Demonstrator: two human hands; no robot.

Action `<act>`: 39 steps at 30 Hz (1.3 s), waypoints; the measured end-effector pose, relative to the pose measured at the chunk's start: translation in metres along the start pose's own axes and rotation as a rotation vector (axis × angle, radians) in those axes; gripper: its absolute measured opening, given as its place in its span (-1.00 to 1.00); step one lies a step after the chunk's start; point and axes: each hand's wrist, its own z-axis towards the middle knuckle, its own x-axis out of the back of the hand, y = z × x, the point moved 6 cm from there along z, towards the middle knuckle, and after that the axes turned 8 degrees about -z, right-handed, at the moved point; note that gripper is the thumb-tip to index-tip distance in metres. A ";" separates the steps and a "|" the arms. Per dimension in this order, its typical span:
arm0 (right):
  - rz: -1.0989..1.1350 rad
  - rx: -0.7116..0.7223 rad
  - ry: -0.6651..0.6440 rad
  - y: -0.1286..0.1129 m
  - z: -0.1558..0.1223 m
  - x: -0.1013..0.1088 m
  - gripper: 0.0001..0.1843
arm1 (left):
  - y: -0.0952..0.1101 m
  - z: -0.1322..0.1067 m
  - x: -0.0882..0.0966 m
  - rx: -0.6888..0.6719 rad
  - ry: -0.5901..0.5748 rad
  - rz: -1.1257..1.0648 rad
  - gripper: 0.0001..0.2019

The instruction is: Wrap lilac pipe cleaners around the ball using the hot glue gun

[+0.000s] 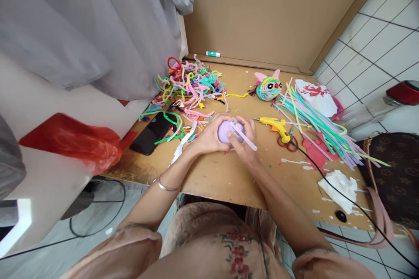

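Over the middle of the wooden table (209, 174), my two hands close around a ball wound with lilac pipe cleaner (224, 131). My left hand (211, 133) wraps its left side. My right hand (245, 137) grips its right side, with the thumb pressed on the front. A loose strip of lilac pipe cleaner (246, 137) sticks out from the ball toward the lower right, across my right hand. Just right of my hands lies a yellow hot glue gun (274, 127), its nozzle pointing at them.
Behind is a colourful ball with a face and pink ears (269, 87). Straight pipe cleaners (322, 122) lie right, a tangled heap (193, 83) left, beside a black phone (152, 134). Scissors (284, 140) lie by the glue gun, whose black cord (330, 183) runs past a brown bag (396, 178).
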 end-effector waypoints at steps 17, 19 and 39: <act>-0.014 0.000 0.009 0.002 0.004 -0.001 -0.61 | -0.003 0.002 0.001 0.048 -0.022 -0.001 -0.33; -0.023 0.003 0.011 0.002 0.004 -0.001 -0.59 | -0.001 0.002 0.001 0.029 -0.015 -0.010 -0.36; -0.069 0.001 0.024 0.004 0.002 0.001 -0.59 | -0.002 0.004 0.000 0.136 -0.082 -0.133 -0.37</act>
